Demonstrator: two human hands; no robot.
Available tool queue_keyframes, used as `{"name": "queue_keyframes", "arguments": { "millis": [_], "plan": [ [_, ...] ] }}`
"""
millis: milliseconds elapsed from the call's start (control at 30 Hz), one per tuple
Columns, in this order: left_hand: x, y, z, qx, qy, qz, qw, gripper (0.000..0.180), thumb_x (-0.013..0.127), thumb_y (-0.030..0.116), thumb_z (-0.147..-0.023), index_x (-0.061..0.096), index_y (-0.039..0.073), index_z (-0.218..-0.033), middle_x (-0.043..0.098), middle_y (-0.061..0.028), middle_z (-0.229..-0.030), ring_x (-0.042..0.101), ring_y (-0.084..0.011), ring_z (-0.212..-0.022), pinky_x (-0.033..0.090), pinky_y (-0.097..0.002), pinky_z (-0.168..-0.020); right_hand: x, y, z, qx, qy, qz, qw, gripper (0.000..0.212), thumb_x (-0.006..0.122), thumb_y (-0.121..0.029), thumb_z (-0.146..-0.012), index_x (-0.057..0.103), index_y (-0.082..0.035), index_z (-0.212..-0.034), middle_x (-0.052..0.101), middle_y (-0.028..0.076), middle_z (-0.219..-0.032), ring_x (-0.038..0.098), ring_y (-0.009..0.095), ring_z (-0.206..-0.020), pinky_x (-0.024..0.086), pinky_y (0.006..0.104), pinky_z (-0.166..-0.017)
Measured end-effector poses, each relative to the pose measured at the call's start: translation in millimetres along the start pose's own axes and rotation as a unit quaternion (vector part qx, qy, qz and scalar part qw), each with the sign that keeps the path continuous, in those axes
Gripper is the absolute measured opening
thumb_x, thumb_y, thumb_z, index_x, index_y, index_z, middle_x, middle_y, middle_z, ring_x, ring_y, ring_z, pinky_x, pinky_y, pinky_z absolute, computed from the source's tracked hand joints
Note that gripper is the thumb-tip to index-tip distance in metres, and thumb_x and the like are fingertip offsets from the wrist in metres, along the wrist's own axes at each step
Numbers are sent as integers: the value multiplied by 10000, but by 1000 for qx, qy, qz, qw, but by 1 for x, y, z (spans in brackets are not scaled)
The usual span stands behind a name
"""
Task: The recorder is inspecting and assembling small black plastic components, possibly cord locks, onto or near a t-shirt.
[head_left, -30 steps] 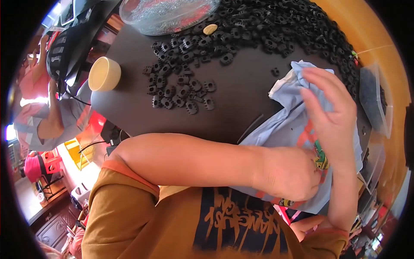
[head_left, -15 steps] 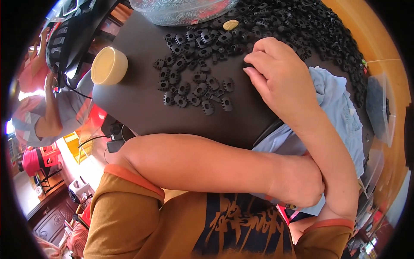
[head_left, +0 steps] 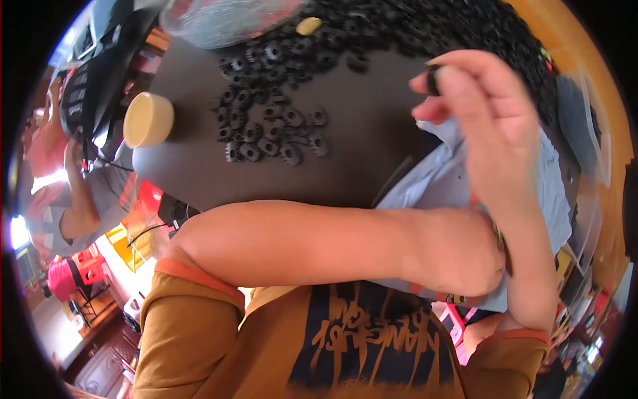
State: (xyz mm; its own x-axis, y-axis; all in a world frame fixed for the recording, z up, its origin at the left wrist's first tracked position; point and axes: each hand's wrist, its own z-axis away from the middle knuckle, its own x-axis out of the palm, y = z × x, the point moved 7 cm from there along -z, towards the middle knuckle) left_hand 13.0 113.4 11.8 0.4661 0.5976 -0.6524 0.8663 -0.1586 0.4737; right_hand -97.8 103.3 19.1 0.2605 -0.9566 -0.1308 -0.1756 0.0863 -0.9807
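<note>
My right hand (head_left: 495, 106) is raised over the right side of the dark table, pinching a small black hair claw clip (head_left: 433, 80) between thumb and fingers. Motion blurs this hand a little. My left arm crosses in front of me, and my left hand (head_left: 458, 249) is closed on a crumpled light blue bag (head_left: 425, 179) below the right hand; its fingertips are hidden. On the table, several loose black claw clips (head_left: 269, 133) lie in a small group left of centre. A large heap of the same clips (head_left: 399, 30) covers the far side and far right.
A cream-coloured cup (head_left: 149, 120) stands at the table's left edge. At the far left sits a clear plastic container (head_left: 229, 20); a tan piece (head_left: 309, 26) lies on the heap. Clear bins (head_left: 585, 126) stand on the right. Another person (head_left: 80, 193) is at far left.
My right hand has lifted off the table and moved right, over the bag, turning so that the pinched black clip shows. My left hand stays at the bag. The view has shifted slightly.
</note>
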Motion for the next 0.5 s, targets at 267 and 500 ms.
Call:
{"name": "queue_keyframes", "arguments": {
  "millis": [267,500],
  "plan": [
    [-6,-19,-1,-59,1,-49,997,221,607,119,-567,556,37,-766,447,-28,-655,509,-179,-593,418,-302,-534,-152,7,81,18,213,-33,976,277,483,-171,-925,530,32,-1108,575,57,-827,481,105,-657,388,231,-605],
    [-24,-44,-10,-180,-22,-115,977,240,658,-5,-694,645,6,-934,618,-122,-833,595,-254,-717,476,-320,-624,-186,36,107,52,287,-8,956,261,552,-163,-893,559,-2,-1099,597,42,-871,528,99,-749,423,229,-689]
  ]
}}
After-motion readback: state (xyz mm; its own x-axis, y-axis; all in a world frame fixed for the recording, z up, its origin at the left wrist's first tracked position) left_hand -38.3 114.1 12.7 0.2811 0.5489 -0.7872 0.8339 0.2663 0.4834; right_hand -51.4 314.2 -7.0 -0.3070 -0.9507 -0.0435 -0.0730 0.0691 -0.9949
